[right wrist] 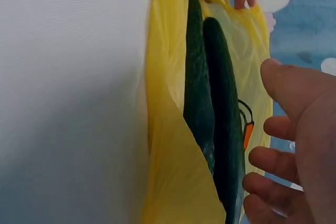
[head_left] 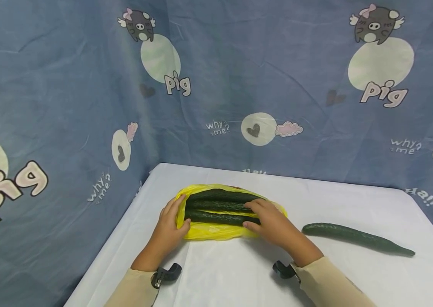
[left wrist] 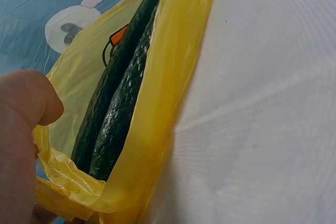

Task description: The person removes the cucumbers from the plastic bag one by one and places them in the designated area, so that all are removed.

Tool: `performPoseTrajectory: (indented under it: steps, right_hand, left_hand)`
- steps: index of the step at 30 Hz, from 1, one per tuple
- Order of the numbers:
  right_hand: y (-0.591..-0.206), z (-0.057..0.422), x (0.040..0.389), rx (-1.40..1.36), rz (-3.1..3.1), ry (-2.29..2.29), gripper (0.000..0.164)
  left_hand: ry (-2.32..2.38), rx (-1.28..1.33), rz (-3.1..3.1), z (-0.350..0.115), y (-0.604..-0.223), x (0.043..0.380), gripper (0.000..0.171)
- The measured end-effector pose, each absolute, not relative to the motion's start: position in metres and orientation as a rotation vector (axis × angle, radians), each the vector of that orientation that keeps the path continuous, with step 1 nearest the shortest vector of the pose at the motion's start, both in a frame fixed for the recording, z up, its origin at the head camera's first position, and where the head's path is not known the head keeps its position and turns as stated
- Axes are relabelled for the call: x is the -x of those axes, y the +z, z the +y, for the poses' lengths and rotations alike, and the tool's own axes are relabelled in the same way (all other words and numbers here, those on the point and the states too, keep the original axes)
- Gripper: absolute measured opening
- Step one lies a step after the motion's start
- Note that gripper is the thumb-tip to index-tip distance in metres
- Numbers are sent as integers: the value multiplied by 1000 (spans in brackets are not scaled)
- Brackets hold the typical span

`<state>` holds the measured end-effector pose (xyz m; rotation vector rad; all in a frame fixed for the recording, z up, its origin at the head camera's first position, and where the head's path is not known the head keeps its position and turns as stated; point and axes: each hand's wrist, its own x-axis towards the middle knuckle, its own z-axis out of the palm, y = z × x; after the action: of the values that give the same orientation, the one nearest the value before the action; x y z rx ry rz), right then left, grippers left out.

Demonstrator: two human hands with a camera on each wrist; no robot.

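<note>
Beige sleeves (head_left: pixel 134 292): closest stuff to the camera, each with a black wrist mount (head_left: pixel 171 273) near the cuff.
Left hand (head_left: pixel 167 228): got the yellow plastic bag (head_left: pixel 216 233) by its left end, rim pinched between thumb and fingers.
Right hand (head_left: pixel 272 219): not gripping anything that I can see, fingers loosely bent, thumb spread, over the right end of the bagged cucumbers (head_left: pixel 220 218).
Bagged cucumbers: three visible from the head view, lying lengthwise side by side in the bag's open mouth.
Step in hand: my guess is loading, with these being settled inside.
Next move: probably calls for the left holding that mouth wide while the right goes for the spare, assuming it's meant to join them.
Loose cucumber (head_left: pixel 358 238): out on the table, right of the bag and well apart from it, slightly bent.
Tabletop (head_left: pixel 216 273): plain white covering, a few faint creases.
Room: blue fabric (head_left: pixel 209 55) behind and along the left, printed with cartoon pigs (head_left: pixel 140 26), hearts and "why me?" lettering.
</note>
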<state>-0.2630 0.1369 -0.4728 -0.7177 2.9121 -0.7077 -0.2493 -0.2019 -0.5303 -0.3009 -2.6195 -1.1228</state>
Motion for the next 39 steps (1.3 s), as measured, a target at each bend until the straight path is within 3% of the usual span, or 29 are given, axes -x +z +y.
performPoseTrajectory:
  steps: [14, 39]
  right_hand:
    - [-479, 94, 284, 860, 2953, -500, 70]
    - [-489, 57, 313, 747, 3009, -657, 65]
  left_hand:
    - [-1099, 279, -2614, -210, -526, 246, 83]
    - [-1146, 329, -2626, -205, -529, 250, 82]
